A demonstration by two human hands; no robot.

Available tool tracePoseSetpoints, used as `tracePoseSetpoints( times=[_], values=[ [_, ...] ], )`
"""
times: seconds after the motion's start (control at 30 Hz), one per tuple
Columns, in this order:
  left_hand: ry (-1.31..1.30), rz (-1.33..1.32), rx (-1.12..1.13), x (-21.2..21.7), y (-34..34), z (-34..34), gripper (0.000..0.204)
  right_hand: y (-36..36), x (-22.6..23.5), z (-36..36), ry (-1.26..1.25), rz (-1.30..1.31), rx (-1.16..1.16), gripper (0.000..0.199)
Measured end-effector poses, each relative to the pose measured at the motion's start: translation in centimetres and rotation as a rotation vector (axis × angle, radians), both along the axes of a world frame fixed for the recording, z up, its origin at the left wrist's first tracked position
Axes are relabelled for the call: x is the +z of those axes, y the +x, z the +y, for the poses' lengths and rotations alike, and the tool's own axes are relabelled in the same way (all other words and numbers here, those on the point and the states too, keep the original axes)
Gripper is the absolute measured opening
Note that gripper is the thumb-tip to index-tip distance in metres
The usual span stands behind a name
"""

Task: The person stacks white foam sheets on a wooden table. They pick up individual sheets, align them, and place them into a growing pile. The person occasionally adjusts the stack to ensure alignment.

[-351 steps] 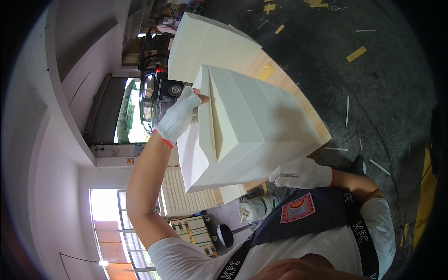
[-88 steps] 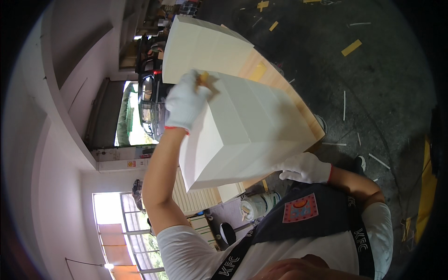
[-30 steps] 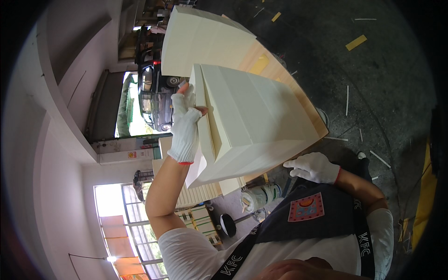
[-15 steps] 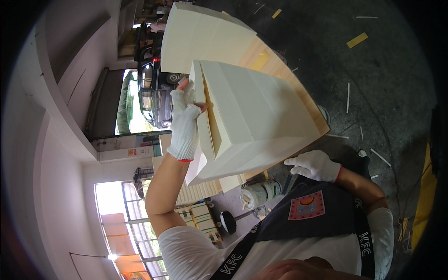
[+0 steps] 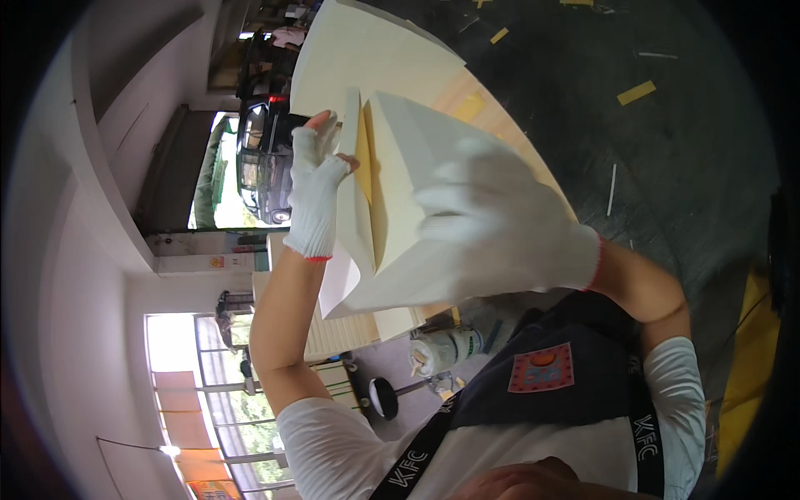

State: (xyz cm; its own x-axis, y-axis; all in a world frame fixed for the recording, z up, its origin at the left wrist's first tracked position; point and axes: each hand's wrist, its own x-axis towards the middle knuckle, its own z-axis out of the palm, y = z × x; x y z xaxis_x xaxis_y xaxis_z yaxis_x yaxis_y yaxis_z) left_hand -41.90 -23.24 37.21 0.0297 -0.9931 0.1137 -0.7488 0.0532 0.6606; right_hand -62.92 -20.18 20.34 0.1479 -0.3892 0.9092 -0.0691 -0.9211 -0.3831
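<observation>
A thick stack of large white sheets [image 5: 408, 137] stands in front of me, its upper layers parted along one edge. In the gap shows a yellowish sheet [image 5: 363, 158]. My left hand [image 5: 318, 187], in a white knit glove with bare fingertips, is closed on the lifted edge of the white sheets, thumb against the gap. Across the broad side of the stack lies my right hand [image 5: 517, 225], also gloved in white. Motion smears its fingers, so their shape and whether they touch the paper cannot be made out.
Another white paper stack [image 5: 375, 50] stands just beyond, on a pale wooden board [image 5: 508, 117]. Near my apron is a white bucket [image 5: 433, 354]. Yellow scraps [image 5: 637, 92] and thin white strips [image 5: 612, 190] lie on the dark floor. A dark car [image 5: 262, 162] is parked outside.
My right hand has moved up from beside the apron to over the stack. My left hand keeps its hold on the sheet edge, and the gap shows more of the yellowish sheet.
</observation>
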Motion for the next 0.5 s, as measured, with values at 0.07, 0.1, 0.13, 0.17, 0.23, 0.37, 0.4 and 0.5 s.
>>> tracePoseSetpoints(
  times=[0.07, 0.1, 0.13, 0.17, 0.23, 0.37, 0.4, 0.5],
  values=[
    [0.002, 0.013, 0.010, 0.5, 0.4, 0.4, 0.069, 1.9, 2.8, -0.4, -0.061, 0.164, 0.072, 0.051],
    [0.002, 0.019, 0.019, 0.8, 0.7, 1.0, 0.072, 2.7, 3.9, -0.5, -0.061, 0.312, 0.140, 0.054],
    [-0.008, 0.073, -0.018, 1.3, 0.8, 2.7, 0.083, 3.4, 4.6, -0.4, -0.062, 0.459, 0.207, 0.058],
    [-0.061, -0.030, -0.116, 1.1, 1.2, 4.0, 0.084, 3.8, 4.4, -0.4, -0.059, 0.399, 0.115, 0.060],
    [-0.184, -0.271, -0.206, 0.1, 2.0, 7.6, 0.084, 4.9, 3.4, 0.3, -0.066, 0.266, -0.023, 0.065],
    [-0.383, -0.764, -0.039, -2.3, 2.0, 12.0, 0.067, 5.5, 5.0, 1.2, -0.049, 0.338, -0.130, 0.066],
    [-0.364, -0.818, 0.002, -2.5, 2.5, 12.0, 0.060, 5.5, 5.1, 0.7, -0.007, 0.409, -0.115, 0.064],
    [-0.464, -0.793, 0.085, -1.4, 4.8, 11.4, 0.037, 4.4, 7.7, -5.8, 0.429, 0.852, -0.247, 0.065]
  ],
)
